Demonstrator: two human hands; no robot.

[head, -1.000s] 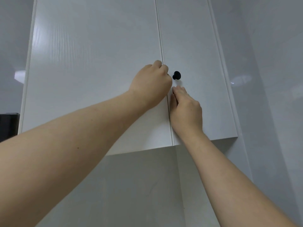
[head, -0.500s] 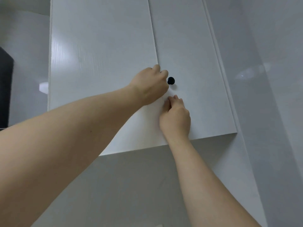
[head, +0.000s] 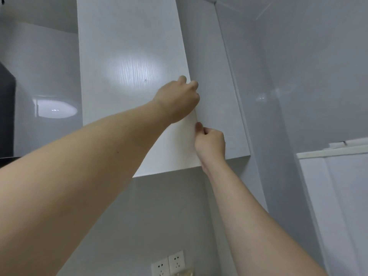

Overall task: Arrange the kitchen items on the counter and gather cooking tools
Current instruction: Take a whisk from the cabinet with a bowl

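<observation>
Left cabinet door [head: 129,80]: now swinging outward from the closed line it held a second ago, its right edge standing proud of the right cabinet door [head: 215,92].
Black knob on the right door: seen earlier, now going out of sight behind the left hand [head: 177,101].
Right hand [head: 210,145]: sliding lower along the seam, fingers now curling at the opening door's edge.
Wall sockets [head: 168,264]: coming into view at the bottom.

Single head view, tilted upward, close to white wall cabinet [head: 129,86], arms reaching in
</observation>
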